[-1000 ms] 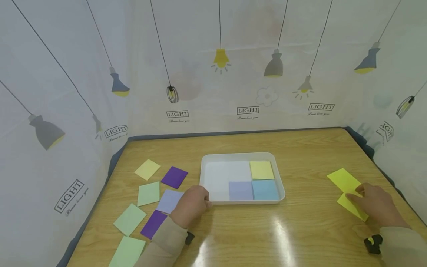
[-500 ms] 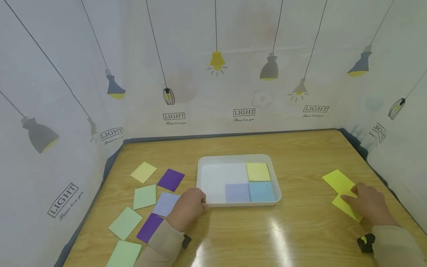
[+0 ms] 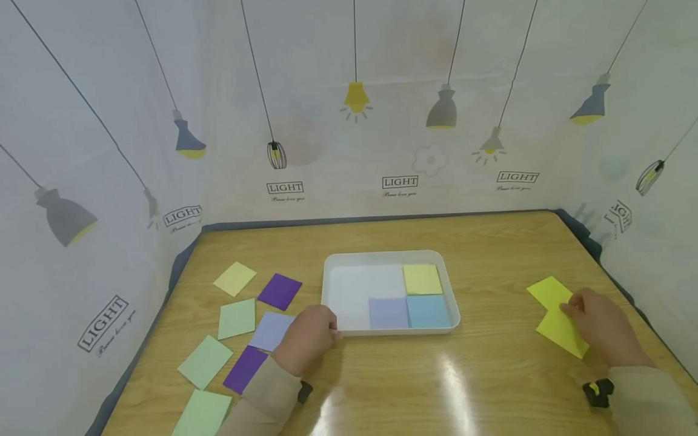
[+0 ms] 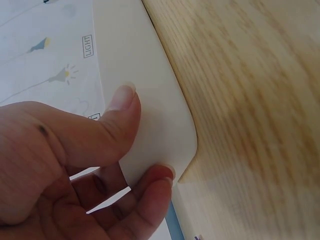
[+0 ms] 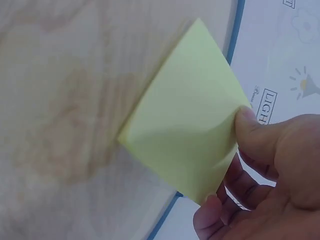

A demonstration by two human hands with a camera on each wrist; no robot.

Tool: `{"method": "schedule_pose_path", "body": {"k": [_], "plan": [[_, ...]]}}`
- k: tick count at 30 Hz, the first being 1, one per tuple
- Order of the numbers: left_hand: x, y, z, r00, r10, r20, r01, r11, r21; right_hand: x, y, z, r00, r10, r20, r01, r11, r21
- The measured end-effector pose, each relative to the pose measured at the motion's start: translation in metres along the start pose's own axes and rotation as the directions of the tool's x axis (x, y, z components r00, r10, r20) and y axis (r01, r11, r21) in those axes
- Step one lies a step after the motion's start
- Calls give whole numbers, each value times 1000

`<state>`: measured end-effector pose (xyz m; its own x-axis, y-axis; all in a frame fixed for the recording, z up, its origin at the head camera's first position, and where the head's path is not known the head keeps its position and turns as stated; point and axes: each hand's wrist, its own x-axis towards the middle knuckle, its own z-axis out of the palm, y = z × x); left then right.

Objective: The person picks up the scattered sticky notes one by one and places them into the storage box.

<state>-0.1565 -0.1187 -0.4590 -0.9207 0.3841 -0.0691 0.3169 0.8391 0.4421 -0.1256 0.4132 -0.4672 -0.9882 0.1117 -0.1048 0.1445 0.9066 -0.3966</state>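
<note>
A shallow white tray [image 3: 349,287] stands mid-table, with a pale yellow sticky note [image 3: 422,279], a lavender one [image 3: 388,313] and a blue one [image 3: 429,312] along its right side and front. At its near left corner my left hand [image 3: 308,339] grips the wall between thumb and fingers, as the left wrist view confirms. Over on the right, my right hand [image 3: 605,327] pinches a bright yellow sticky note [image 5: 185,115] by one edge, thumb on top. This note looks tilted up from the table. A second bright yellow note [image 3: 549,292] lies just beyond it.
Left of the tray lie several loose sticky notes: a pale yellow one [image 3: 234,278], green ones [image 3: 237,319], purple ones [image 3: 280,291] and a lavender one [image 3: 269,330], partly hidden by my left hand. A lamp-printed cloth [image 3: 327,121] surrounds the wooden table [image 3: 403,387].
My right hand has shifted slightly up and lifted an edge of the near yellow sticky note. My left hand keeps its hold on the tray. The head view has moved slightly.
</note>
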Motion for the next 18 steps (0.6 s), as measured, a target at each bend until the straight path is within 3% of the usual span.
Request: {"method": "schedule_pose_path", "body": {"k": [18], "plan": [[-2,4,-2,999,-33,10,33,999,30,4,-56,-8,994,-62,-93,63,998,2]]}}
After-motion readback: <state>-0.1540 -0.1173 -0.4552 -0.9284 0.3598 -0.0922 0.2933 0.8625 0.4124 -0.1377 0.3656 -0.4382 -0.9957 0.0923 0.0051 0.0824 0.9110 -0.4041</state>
